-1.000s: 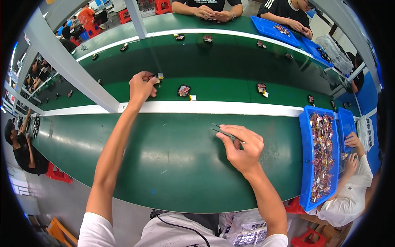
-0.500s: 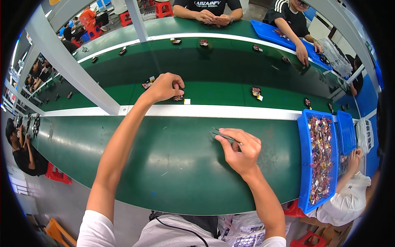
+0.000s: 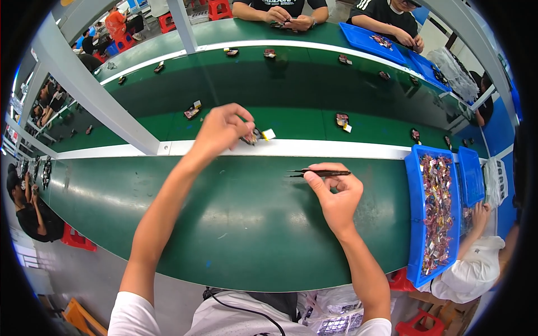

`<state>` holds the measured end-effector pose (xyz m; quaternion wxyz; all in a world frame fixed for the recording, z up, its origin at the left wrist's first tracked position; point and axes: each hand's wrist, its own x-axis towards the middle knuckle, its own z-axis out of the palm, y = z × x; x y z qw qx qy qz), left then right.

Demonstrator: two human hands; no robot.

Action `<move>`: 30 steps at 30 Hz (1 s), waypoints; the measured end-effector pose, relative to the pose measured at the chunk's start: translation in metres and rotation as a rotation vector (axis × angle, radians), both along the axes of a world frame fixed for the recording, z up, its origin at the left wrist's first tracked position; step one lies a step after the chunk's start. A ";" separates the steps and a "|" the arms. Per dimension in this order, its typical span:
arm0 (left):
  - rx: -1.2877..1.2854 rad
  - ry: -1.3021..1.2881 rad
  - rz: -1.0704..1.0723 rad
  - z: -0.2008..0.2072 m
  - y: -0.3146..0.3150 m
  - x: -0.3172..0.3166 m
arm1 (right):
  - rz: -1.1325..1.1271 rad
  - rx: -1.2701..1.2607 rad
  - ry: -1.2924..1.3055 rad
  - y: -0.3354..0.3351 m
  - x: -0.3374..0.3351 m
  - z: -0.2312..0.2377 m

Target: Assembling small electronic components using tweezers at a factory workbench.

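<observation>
Over the white rail [image 3: 314, 148] at the belt's near edge, my left hand [image 3: 220, 129] pinches a small dark electronic part [image 3: 250, 138]. A white and yellow tab [image 3: 269, 134] sticks out at its right; the fingers hide some of the part. Farther right, above the green worktable [image 3: 252, 235], my right hand [image 3: 340, 196] is closed around a pair of black tweezers [image 3: 337, 173]. Their tips point left, slightly apart, with nothing between them.
Similar dark parts ride on the green belt, one left [image 3: 192, 110] and one right [image 3: 342, 120]. A blue bin [image 3: 413, 224] heaped with small wired pieces stands at the table's right. A slanted white post [image 3: 101, 92] rises at left. Co-workers sit across and on both sides.
My left hand has lifted the part off the belt to the rail. My right hand has turned the tweezers nearly level. Parts on the belt have shifted left.
</observation>
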<state>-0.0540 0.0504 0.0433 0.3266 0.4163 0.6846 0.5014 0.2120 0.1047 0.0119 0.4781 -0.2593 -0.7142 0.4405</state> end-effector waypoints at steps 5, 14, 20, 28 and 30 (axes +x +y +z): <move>0.041 -0.212 -0.082 -0.022 -0.021 0.058 | 0.072 -0.392 0.073 -0.001 0.002 0.009; 0.200 -0.115 -0.069 -0.049 -0.035 0.082 | 0.051 -0.127 -0.071 -0.004 0.000 -0.004; 0.201 -0.108 -0.042 -0.052 -0.034 0.082 | 0.008 -0.121 -0.141 -0.004 0.001 -0.006; 0.205 -0.219 -0.077 -0.049 -0.035 0.081 | -0.021 -0.153 -0.179 -0.006 -0.001 -0.004; 0.208 -0.220 -0.078 -0.050 -0.035 0.082 | -0.020 -0.170 -0.169 -0.006 -0.001 -0.003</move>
